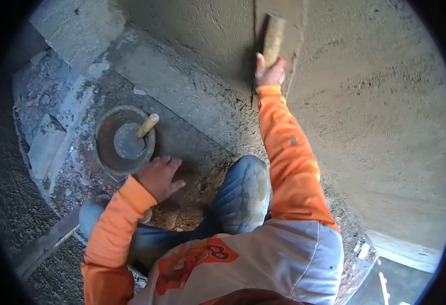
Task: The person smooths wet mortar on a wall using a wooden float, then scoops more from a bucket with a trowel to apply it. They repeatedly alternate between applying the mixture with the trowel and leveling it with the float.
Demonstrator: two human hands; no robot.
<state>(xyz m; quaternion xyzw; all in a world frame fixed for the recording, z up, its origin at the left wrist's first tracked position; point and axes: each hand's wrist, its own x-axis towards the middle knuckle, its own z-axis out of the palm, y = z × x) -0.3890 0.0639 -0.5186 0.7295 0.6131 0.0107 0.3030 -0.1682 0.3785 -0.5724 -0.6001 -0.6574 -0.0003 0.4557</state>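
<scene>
My right hand [271, 75] is closed around the lower end of a worn wooden float handle [274, 40], at the top of the view. The float's long flat board [291, 25] lies against the wet grey plaster of the wall [355, 86]. Beside the round bucket [100, 140], my left hand [159, 178] hangs with its fingers apart and nothing in it. Inside the bucket are some grey mortar [128, 141] and a tool whose short wooden handle [148, 125] leans toward the right rim.
A concrete ledge [182, 86] runs diagonally below the wall. Rubble and a broken slab [48, 145] lie at the left. A long bar [48, 244] crosses the lower left. My bent knee [248, 188] is between my arms.
</scene>
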